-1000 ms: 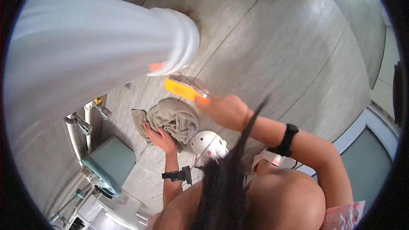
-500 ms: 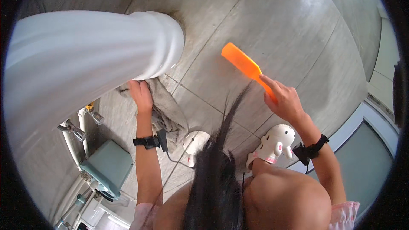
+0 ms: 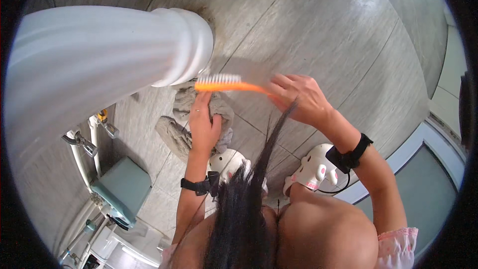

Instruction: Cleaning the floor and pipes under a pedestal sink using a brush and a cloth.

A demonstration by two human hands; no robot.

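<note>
My right hand (image 3: 301, 99) is closed around the handle of an orange scrub brush (image 3: 231, 86). Its white bristles point away from me, and the brush looks a little blurred. Below the brush head, my left hand (image 3: 204, 127) is on a crumpled grey cloth (image 3: 174, 134), with the fingers in its folds and the thumb showing. The left fingertips lie close to the brush's back; whether they touch it I cannot tell. Just beyond them stands the foot of a white pedestal (image 3: 186, 45).
Grey floor tiles (image 3: 318, 35) lie ahead. A grey-green bin (image 3: 122, 187) stands at the left, beside pipes and metal valves (image 3: 82, 142). My white slippers (image 3: 313, 167) are close to the cloth. A white-framed door panel (image 3: 423, 169) is at the right; dark hair hangs in front.
The brush has swung left and turned so its bristles show. My right hand moved left with it. My left hand came out from beside the pedestal towards me and right, with the cloth.
</note>
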